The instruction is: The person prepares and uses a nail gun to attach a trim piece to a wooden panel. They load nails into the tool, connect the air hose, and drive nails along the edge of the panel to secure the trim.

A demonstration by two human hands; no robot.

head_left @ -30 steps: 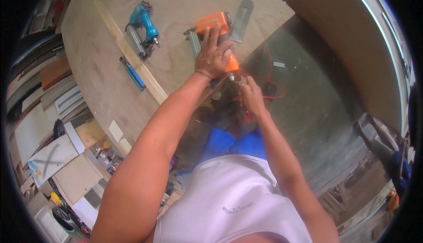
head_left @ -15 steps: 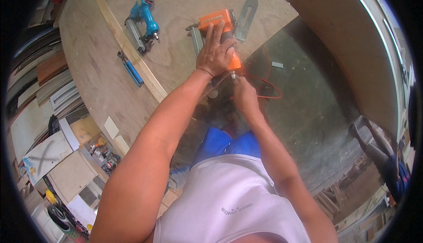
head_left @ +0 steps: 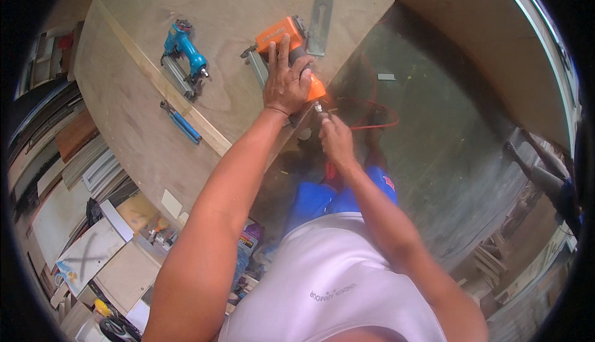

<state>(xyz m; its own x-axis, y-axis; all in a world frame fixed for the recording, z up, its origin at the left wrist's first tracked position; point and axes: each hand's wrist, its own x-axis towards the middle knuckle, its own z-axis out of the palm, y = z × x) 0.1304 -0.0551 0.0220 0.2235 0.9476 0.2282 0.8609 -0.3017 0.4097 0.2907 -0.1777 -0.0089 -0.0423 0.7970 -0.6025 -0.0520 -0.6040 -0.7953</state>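
The left hand (head_left: pixel 286 80) lies palm down on the orange nail gun (head_left: pixel 286 37), fingers spread and curled over its body, pressing it flat against the plywood board (head_left: pixel 229 7) near the board's edge. The right hand (head_left: pixel 336 138) sits just below and to the right of the left, off the edge of the board, with its fingertips pinched together on the end of a red hose (head_left: pixel 372 115) at the small metal fitting (head_left: pixel 318 106) that sticks out of the gun's handle; whether the hose end is already seated on the fitting is too small to tell. The hose loops away to the right of the right hand, over the dark floor (head_left: pixel 446 131). Just beyond the left hand's fingertips, a grey metal hand plane (head_left: pixel 319 22) lies on the board beside the gun. Further to the left of the left hand rests a blue nail gun (head_left: pixel 183 57), and below that, near a thin wooden strip (head_left: pixel 161 81) running across the board, a blue pen-like tool (head_left: pixel 181 122). Well to the left of both arms, stacked boards and offcuts (head_left: pixel 80 218) lie on the ground.
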